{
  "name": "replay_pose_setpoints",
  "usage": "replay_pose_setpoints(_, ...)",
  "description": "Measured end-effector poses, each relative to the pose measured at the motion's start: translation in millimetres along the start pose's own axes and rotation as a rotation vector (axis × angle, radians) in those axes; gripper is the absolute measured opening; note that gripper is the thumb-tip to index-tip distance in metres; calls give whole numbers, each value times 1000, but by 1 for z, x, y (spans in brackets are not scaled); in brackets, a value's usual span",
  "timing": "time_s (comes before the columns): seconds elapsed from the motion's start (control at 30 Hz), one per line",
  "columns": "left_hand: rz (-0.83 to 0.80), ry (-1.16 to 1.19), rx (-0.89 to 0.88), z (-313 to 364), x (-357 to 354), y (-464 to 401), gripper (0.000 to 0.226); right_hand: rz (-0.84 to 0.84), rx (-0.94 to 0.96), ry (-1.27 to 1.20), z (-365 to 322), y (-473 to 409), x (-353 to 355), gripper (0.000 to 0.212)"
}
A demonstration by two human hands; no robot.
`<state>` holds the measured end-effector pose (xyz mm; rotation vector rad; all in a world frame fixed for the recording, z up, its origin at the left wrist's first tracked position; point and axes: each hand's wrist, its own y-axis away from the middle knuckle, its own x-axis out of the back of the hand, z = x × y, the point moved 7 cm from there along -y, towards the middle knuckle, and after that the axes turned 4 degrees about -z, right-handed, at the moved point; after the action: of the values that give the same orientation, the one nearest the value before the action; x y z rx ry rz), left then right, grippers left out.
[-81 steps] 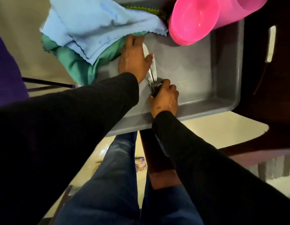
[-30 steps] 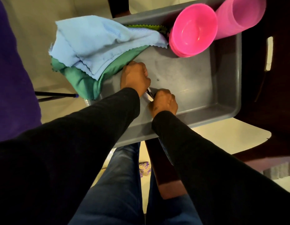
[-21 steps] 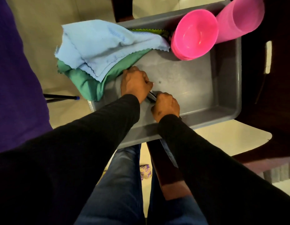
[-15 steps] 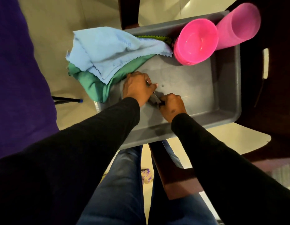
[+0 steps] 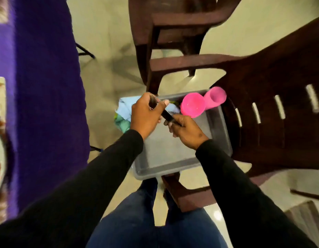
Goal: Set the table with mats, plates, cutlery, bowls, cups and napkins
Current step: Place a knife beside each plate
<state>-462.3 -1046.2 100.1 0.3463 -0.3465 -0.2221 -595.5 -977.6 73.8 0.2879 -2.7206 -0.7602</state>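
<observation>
Bottom of frame: dark jeans, two black sleeves reaching up to mid-frame. Left hand (image 5: 146,116) and right hand (image 5: 186,132) both curl around one dark bundle of cutlery (image 5: 165,112), left on its upper end, right on the lower end; bundle is blurred, can't tell how many pieces or which kind. It is held above the grey tub (image 5: 165,170), clear of the tub floor. Tub sits on a brown chair (image 5: 280,122) at right. Beyond the hands, at the tub's far end: pink bowl (image 5: 192,104), pink cup (image 5: 215,98) lying on its side just beside it, blue napkin (image 5: 124,110) over a green cloth (image 5: 122,123) hanging over the left rim. Purple tablecloth (image 5: 48,86) fills the left side.

Risk, judged: loose pieces may slide out of the two-hand grip when it shifts to one hand and drop to the floor. An elbow could also nudge the tub off the seat edge.
</observation>
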Motion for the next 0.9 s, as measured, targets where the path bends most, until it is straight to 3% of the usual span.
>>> replay_pose_setpoints(0.07,43,61,-52,42,21,20,24,14,88,22,-42,21,4,15)
replay_pose_setpoints(0.27,290,244,-176,145,82,91,27,135,357,187,-161,90,10,24)
replay_pose_setpoints(0.3,304,287,-176,153,87,103,30,146,390,186,-173,100,11,18)
replay_pose_setpoints(0.4,265,365,-163,172,92,132,28,205,467,198,-206,128,16,31)
replay_pose_setpoints(0.47,203,381,-147,173,91,152,20,206,495,213,-219,141,11,28)
replay_pose_setpoints(0.57,185,425,-127,159,92,179,17,195,498,184,-229,152,-8,40)
replay_pose_setpoints(0.9,444,623,21,74,162,245,29,-239,461,142,-230,156,-136,31)
